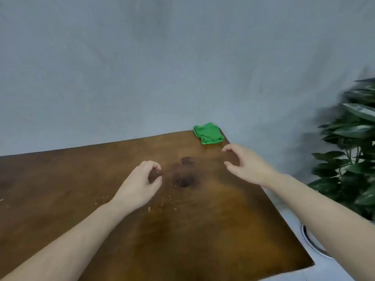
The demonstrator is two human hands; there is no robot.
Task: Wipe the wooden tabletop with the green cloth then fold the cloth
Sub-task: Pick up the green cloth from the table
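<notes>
From my head camera I look down on the table (pixel 203 230), a brown wooden top that runs from the near edge up to a grey wall (pixel 162 57). The cloth (pixel 208 133) lies at the far right corner of the table, bunched into a rough, loosely folded square; its long axis runs slightly from far left to near right, and its far edge reaches the wall line while its right side sits at the table's right edge. My right hand (pixel 246 165) hangs above the wood just near the cloth and a little to its right, apart from it, with the fingers (pixel 228 148) loosely curled and the thumb spread below them, grasping nothing. My left hand (pixel 140 183) hangs over the middle of the table, well apart from the cloth, its fingers curled inward toward the thumb; I cannot tell whether anything is pinched there. Between my hands the wood shows dark stains (pixel 183 180), and pale crumbs (pixel 160 207) lie scattered near my left wrist. A plant (pixel 353 142) with dark leaves stands off the table to the right, and a round metal rim (pixel 312 242) shows beside my right forearm.
</notes>
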